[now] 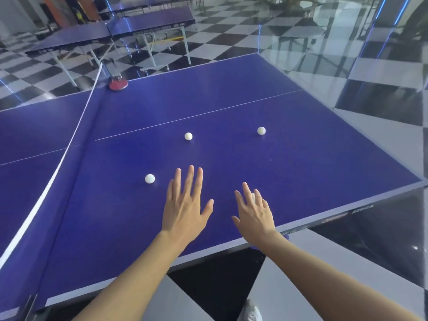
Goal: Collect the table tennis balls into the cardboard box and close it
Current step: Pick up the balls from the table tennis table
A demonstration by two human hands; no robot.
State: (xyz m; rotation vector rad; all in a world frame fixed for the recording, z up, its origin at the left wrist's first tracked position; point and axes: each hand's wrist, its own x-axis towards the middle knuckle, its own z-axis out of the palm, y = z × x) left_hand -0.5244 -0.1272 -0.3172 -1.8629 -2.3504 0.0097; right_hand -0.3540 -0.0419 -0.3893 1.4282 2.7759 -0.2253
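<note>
Both bare forearms enter from the bottom edge of the frame and reach up toward its middle. The left hand [185,205] is spread flat, palm down, fingers straight and fanned, thumb splayed to the right. The right hand [253,213], lower and right of it, is palm down too, fingers slightly curled and apart.

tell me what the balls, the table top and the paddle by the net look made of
Balls, e.g.: probably matte white plastic, smooth with no gloss. Table top: hard blue painted board with a slight sheen and thin white lines. Paddle: red, likely rubber-faced; too far to confirm.
</note>
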